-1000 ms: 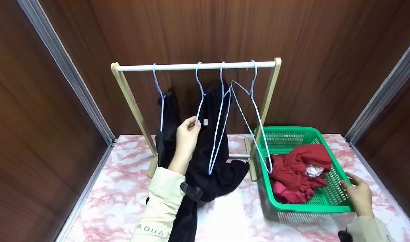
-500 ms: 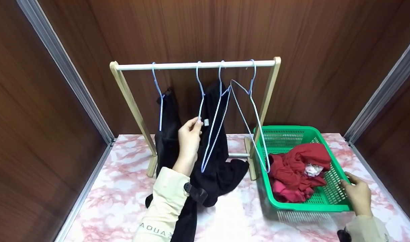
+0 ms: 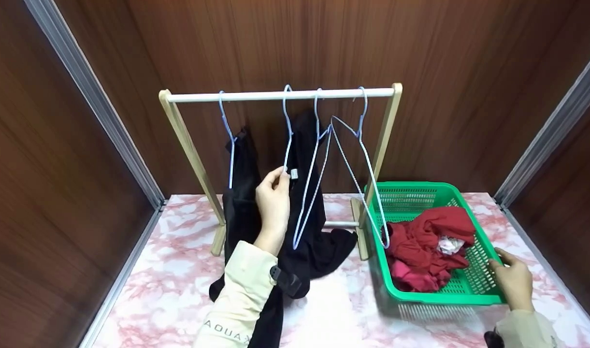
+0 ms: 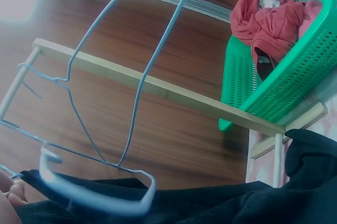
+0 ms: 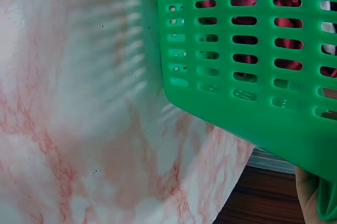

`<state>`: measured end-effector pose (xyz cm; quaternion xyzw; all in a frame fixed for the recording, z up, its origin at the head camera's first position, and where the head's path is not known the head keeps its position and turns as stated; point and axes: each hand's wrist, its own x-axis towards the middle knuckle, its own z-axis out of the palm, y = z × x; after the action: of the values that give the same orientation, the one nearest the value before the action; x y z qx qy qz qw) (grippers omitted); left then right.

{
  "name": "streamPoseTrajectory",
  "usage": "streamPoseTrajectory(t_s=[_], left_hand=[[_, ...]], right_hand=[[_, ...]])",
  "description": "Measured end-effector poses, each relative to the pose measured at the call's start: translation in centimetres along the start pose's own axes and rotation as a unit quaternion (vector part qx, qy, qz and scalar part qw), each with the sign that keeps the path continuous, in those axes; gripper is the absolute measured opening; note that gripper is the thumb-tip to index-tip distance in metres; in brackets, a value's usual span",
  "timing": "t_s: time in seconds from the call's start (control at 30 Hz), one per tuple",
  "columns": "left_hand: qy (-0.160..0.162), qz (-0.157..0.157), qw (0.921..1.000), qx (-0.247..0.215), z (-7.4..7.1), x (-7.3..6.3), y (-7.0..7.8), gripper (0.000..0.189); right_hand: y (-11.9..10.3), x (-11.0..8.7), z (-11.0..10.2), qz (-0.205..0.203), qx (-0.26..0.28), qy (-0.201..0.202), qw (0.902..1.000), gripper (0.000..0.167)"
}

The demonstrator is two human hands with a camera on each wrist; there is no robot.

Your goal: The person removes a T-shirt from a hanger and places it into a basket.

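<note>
In the head view my left hand (image 3: 274, 200) pinches the side of a blue wire hanger (image 3: 288, 130), second from the left on the rack, with a black garment (image 3: 307, 145) hanging on it. A small white label (image 3: 294, 174) shows by my fingertips. The hook stands slightly above the rail. My right hand (image 3: 514, 280) holds the right rim of a green basket (image 3: 391, 287). Crumpled red clothing (image 3: 427, 241) lies inside with a pinkish piece and a whitish bit. The right wrist view shows the basket's slotted wall (image 5: 242, 66) and part of that hand.
A wooden rack (image 3: 193, 145) with a white rail (image 3: 256, 96) stands at the back. Another hanger with black clothing (image 3: 239, 193) is at its left; two bare hangers (image 3: 307, 203) hang at the right, one overlapping the basket. Brown panels (image 3: 72, 193) enclose the marbled table (image 3: 159, 270).
The held hanger has risen a little, its hook lifting off the rail, and the black garment has come up slightly with it. A bare hanger beside it has swung a little. The right hand stays put.
</note>
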<state>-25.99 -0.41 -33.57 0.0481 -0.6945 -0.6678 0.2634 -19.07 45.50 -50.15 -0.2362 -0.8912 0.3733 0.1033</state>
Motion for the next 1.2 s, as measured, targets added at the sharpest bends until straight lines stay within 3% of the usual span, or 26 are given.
streamPoseTrajectory(t_s=[0.27, 0.63, 0.87, 1.2], left_hand=[[0.02, 0.036, 0.9991, 0.006, -0.2, -0.6, -0.4, 0.022], [0.03, 0.067, 0.9972, 0.013, -0.9, -1.5, -3.2, 0.016], [0.03, 0.065, 0.9974, 0.014, -1.0, -2.0, -4.9, 0.013], [0.032, 0.06, 0.9937, 0.09, -1.3, -3.0, -7.3, 0.024]], right_hand=[[0.1, 0.0, 0.1, 0.0, -0.003, 0.0, 1.0, 0.047], [0.1, 0.0, 0.1, 0.004, -0.008, -0.009, 0.9999, 0.048], [0.1, 0.0, 0.0, -0.005, -0.012, 0.0, 0.9999, 0.047], [0.1, 0.0, 0.1, -0.003, -0.014, 0.003, 0.9999, 0.047]])
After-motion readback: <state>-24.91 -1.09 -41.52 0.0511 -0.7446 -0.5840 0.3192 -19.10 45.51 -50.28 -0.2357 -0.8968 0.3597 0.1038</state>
